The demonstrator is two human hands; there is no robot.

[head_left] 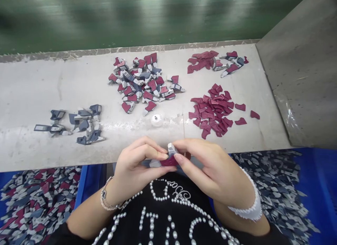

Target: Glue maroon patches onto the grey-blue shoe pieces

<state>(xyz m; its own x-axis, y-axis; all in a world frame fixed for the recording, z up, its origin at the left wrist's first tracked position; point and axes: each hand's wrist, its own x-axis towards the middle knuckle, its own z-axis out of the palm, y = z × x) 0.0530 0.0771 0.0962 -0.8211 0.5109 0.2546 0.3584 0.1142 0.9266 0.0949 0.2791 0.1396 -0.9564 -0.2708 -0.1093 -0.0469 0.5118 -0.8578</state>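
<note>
Between both hands, just off the table's front edge, is a small grey, white and maroon plastic part [170, 161]. My left hand [143, 160] pinches it from the left with thumb and fingers. From the other side my right hand [201, 164] grips it, thumb against the maroon face. Fingers cover much of the part. Beyond the hands lies a pile of assembled grey, white and maroon parts [142, 81]. Loose maroon pieces [213, 110] are heaped to the right of it.
A worn light table [65, 87] spans the view, with a white round knob [157, 119] near its front. Grey parts [86, 124] sit at left; more maroon pieces [201, 60] lie at back right. Filled blue bins [83, 185] flank me below. A metal panel [305, 73] stands right.
</note>
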